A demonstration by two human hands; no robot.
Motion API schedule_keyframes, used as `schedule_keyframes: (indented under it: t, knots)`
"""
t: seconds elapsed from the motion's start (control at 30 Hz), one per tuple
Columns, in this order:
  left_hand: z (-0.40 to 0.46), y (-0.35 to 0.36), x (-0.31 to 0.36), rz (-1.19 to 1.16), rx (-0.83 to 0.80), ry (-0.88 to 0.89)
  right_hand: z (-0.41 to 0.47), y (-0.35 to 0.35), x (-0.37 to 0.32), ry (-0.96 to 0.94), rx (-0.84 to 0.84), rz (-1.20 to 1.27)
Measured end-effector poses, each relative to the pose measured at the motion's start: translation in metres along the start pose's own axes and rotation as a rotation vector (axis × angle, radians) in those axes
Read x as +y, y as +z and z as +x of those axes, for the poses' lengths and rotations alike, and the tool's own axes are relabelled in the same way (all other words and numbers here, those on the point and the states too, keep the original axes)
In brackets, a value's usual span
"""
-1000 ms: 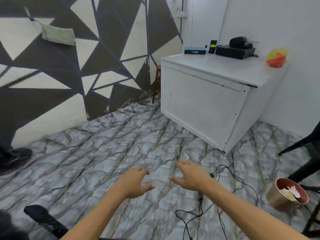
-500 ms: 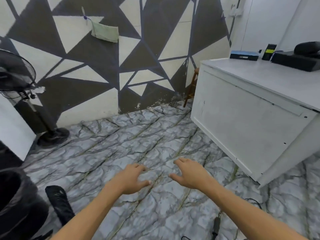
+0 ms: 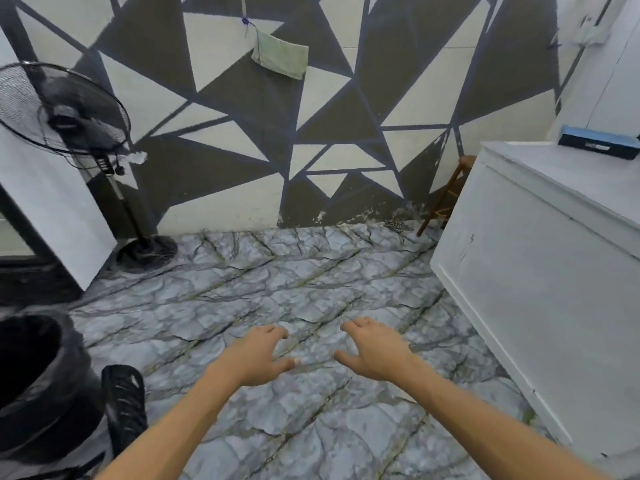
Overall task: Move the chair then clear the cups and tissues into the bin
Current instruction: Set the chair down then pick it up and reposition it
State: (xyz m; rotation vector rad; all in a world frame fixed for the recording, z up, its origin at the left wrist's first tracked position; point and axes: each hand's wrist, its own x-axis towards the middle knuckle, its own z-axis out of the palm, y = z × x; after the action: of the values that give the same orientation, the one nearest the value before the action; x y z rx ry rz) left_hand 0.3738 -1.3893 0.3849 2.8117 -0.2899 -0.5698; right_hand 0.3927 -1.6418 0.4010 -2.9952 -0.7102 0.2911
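Observation:
My left hand (image 3: pixel 258 355) and my right hand (image 3: pixel 375 351) hover side by side over the marbled floor, palms down, fingers spread, holding nothing. A black bin (image 3: pixel 38 386) lined with a dark bag stands at the lower left, well to the left of my left hand. No cup, tissue or chair shows in this view.
A white counter (image 3: pixel 540 271) fills the right side, with a blue box (image 3: pixel 599 143) on top. A standing fan (image 3: pixel 69 109) and a white panel (image 3: pixel 45 209) are at the left. A black slatted object (image 3: pixel 124 407) leans beside the bin. A wooden stool (image 3: pixel 450 192) stands behind the counter by the patterned wall.
The view has swung left: the cup on the floor, the cable and the dark chair legs at the right left the frame, and the fan and bin came in. Both hands stay empty.

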Motion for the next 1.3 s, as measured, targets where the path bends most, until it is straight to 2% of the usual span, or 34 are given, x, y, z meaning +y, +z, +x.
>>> schedule_keyframes:
  t: [0.33, 0.8, 1.1, 1.3]
  knots:
    - [0.067, -0.061, -0.082, -0.082, 0.014, -0.139, 0.159, -0.036, -0.011, -0.164, -0.022, -0.008]
    - [0.105, -0.104, -0.137, -0.153, 0.100, -0.419, 0.312, -0.061, -0.027, -0.445, -0.055, -0.014]
    - [0.131, -0.091, -0.154, -0.281, 0.169, -0.588, 0.395, -0.062, -0.022, -0.639, -0.088, -0.053]
    - [0.105, -0.064, -0.179, -0.363, 0.208, -0.764, 0.430, -0.050, -0.078, -0.791, -0.163, -0.076]
